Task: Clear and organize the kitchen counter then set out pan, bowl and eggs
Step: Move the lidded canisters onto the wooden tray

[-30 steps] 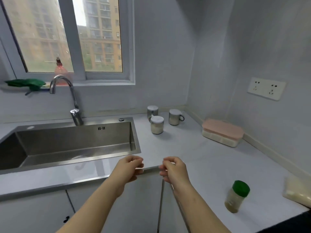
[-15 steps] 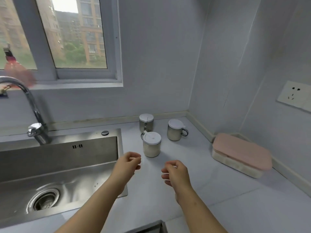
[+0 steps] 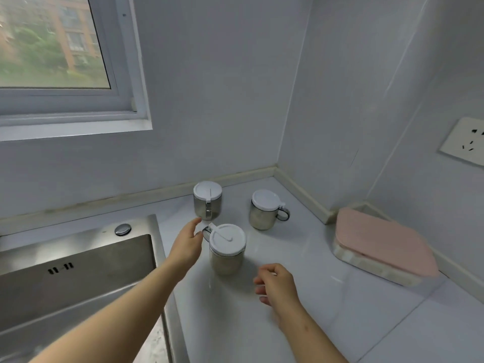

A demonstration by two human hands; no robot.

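Three steel seasoning jars with white lids stand near the counter's back corner. The nearest jar [image 3: 227, 251] has its handle turned left. My left hand [image 3: 186, 244] is right beside that handle, fingers extended, holding nothing. Behind stand the back left jar [image 3: 207, 203] and the back right jar [image 3: 265, 209]. My right hand [image 3: 276, 285] hovers over the counter in front and to the right of the nearest jar, fingers loosely curled and empty.
A steel sink [image 3: 78, 279] fills the left side, its rim close to my left forearm. A pink-lidded container [image 3: 379, 242] lies against the right wall. A wall socket [image 3: 463, 140] sits above it. The pale counter [image 3: 340, 323] stretches right.
The view has moved forward and right toward the jars. Both hands left the counter's front edge; my left hand has reached up to the nearest jar's handle.
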